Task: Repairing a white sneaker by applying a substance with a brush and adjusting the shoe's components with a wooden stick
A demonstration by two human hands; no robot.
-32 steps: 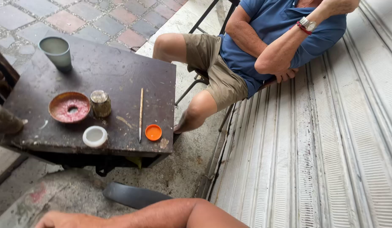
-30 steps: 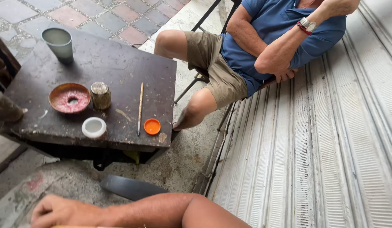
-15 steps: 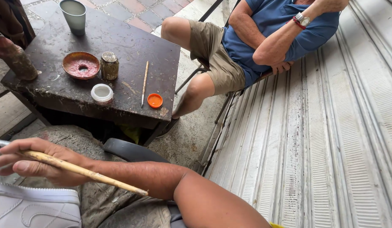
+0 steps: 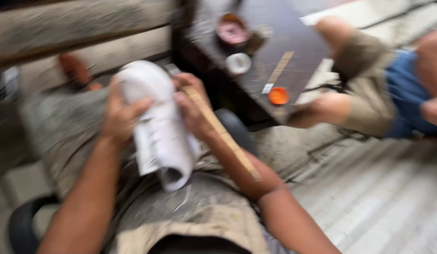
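The picture is blurred by motion. A white shoe (image 4: 159, 127) rests on my lap, toe pointing away from me. My left hand (image 4: 120, 115) grips its left side. My right hand (image 4: 192, 110) presses on the shoe's right side and holds a long thin wooden stick (image 4: 223, 134) that runs back along my forearm. My grey, stained trousers (image 4: 199, 207) lie under the shoe.
A dark low table (image 4: 275, 51) stands ahead with a brown bowl (image 4: 231, 29), a white lid (image 4: 238, 63), an orange cap (image 4: 278, 95) and a thin stick (image 4: 277, 70). Another person in khaki shorts (image 4: 369, 108) and a blue shirt sits at the right. Corrugated metal (image 4: 378, 197) lies lower right.
The view has swung down from the table to my lap. My right hand with the stick has come onto the white shoe, and my left hand now grips it.
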